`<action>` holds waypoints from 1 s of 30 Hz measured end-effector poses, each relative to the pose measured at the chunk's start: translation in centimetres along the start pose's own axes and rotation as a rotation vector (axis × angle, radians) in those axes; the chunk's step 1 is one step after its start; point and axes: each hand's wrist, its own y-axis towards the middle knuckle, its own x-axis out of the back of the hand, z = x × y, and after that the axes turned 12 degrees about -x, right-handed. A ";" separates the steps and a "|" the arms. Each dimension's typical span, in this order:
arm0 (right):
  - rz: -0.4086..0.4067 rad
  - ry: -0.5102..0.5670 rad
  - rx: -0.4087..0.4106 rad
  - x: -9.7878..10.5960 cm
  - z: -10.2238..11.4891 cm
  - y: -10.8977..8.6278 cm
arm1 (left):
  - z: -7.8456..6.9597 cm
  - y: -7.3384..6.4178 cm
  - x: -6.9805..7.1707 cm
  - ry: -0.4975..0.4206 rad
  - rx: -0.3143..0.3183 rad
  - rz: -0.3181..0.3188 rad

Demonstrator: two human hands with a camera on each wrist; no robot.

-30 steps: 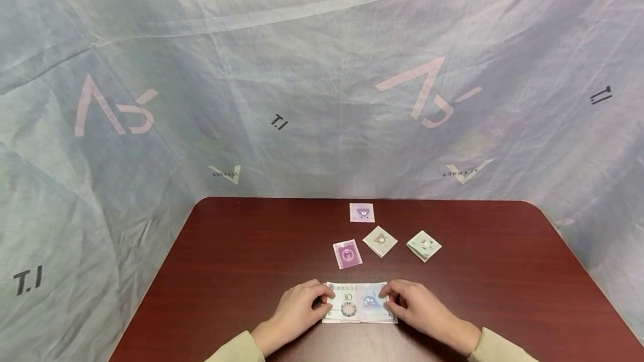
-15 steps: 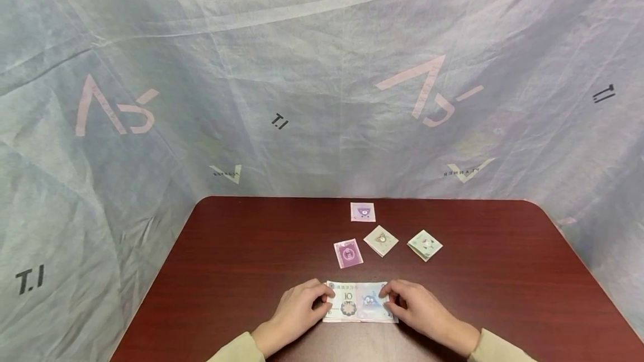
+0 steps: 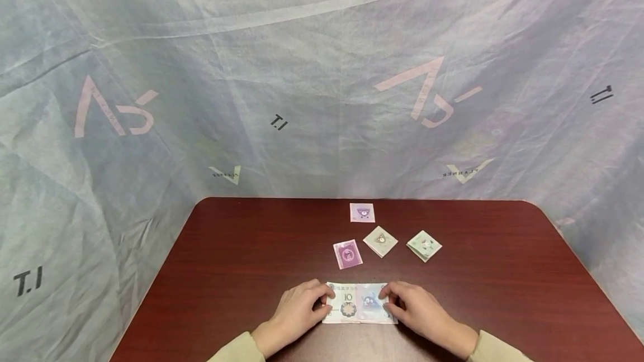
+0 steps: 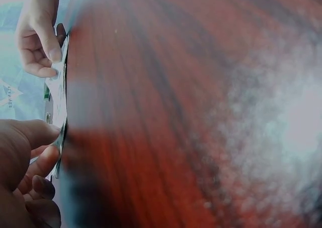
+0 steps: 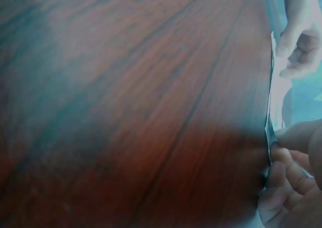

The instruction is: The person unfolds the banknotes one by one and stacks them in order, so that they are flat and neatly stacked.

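Observation:
Flat on the table in front of me lies a small stack of banknotes (image 3: 358, 312), a pale green and blue 10 note on top. My left hand (image 3: 298, 307) holds its left end, the curled index finger at the upper corner and the thumb lower down. At the right end my right hand (image 3: 420, 309) holds it the same way. In the left wrist view the thumb (image 4: 43, 132) and index fingertip meet the note edge (image 4: 61, 99), with the other fingers curled below. The right wrist view shows the stack edge-on, with the right thumb (image 5: 294, 136) at its near end.
Beyond the stack lie several folded notes: a dark purple one (image 3: 347, 254), a beige one (image 3: 380, 241), a green one (image 3: 424, 246) and a light purple one (image 3: 362, 213) farthest back. The dark red table (image 3: 241, 261) is bounded behind by a grey printed cloth (image 3: 322, 144).

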 end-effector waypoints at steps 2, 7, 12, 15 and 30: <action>0.002 -0.008 -0.012 0.0 0.1 0.0 | 0.0 0.0 0.0 0.002 0.000 0.000; 0.019 -0.029 -0.025 0.2 0.2 0.1 | -0.1 0.1 0.0 0.006 0.017 0.009; 0.035 -0.042 -0.036 0.3 0.4 0.4 | -0.3 0.1 0.0 0.036 0.025 0.010; 0.047 -0.049 -0.049 0.3 0.5 0.3 | -0.4 0.0 0.1 0.038 0.021 0.009; 0.020 -0.109 -0.040 0.3 0.6 0.2 | -0.3 0.1 0.3 0.043 -0.037 -0.010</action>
